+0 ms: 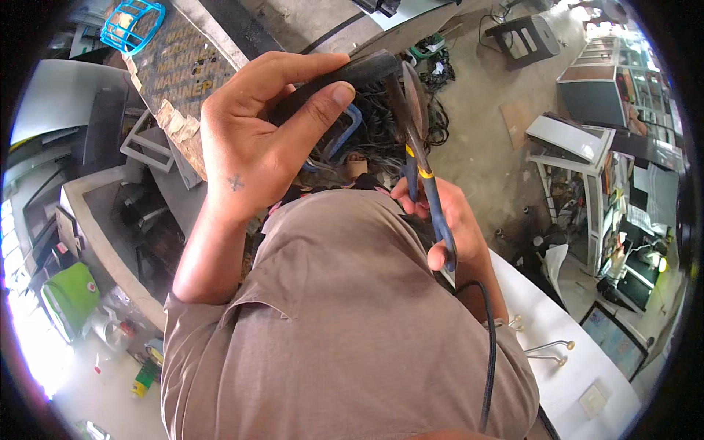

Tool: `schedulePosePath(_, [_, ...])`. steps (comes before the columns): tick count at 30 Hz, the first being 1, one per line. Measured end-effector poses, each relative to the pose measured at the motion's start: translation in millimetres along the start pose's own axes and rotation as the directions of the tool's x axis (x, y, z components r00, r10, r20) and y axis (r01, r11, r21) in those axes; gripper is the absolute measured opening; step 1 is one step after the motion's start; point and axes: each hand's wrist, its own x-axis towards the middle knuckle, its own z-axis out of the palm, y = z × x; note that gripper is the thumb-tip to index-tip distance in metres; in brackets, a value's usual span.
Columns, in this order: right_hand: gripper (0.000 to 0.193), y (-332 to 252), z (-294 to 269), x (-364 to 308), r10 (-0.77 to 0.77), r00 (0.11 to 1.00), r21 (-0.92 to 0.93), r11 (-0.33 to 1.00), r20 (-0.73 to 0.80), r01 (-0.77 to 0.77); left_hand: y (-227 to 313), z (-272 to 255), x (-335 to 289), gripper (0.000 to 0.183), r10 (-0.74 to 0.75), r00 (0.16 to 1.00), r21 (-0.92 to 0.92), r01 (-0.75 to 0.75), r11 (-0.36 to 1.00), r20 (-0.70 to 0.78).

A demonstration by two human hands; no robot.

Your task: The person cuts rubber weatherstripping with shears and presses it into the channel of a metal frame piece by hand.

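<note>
- Well, the left hand [253, 136] has a black bar [372, 68] pinched, thumb below and forefinger above, the gap between them only as wide as the bar.
- Just beyond those fingertips, to the right, is the bar's blunt end – right by the blades of the shears [422, 158]; whether metal touches it, I cannot tell.
- Around the blue handles, the right hand [460, 220] is curled, its thumb on the near handle and fingers by the far one; the handles stand apart in its grip.
- Below the left fingertips, beyond the lap, lies a tangle of black strips [438, 126], with a blue curved frame [355, 121] beside it.
- Farther left of those fingers – a worn board [172, 55] with a blue plastic basket [134, 28] at its far end.
- Behind the right fingers, a white tabletop [554, 323].
</note>
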Motion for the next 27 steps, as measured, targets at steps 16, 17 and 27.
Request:
schedulePosePath(16, [0.100,10.0,2.3,4.8,0.011,1.000,0.058,0.998,-0.025,-0.010,2.0,9.5,12.5,0.023,0.037,0.994,0.045,-0.042,0.998,0.102])
schedulePosePath(17, [0.098,9.4,1.3,4.8,0.020,1.000,0.067,0.998,-0.020,-0.019,2.3,10.3,13.8,0.022,0.044,0.994,0.067,-0.051,0.996,0.102])
schedulePosePath(27, [0.094,10.3,0.2,3.2,0.037,0.999,0.097,0.995,0.012,-0.037,1.1,14.6,19.8,0.022,0.118,0.984,0.128,-0.135,0.982,0.135])
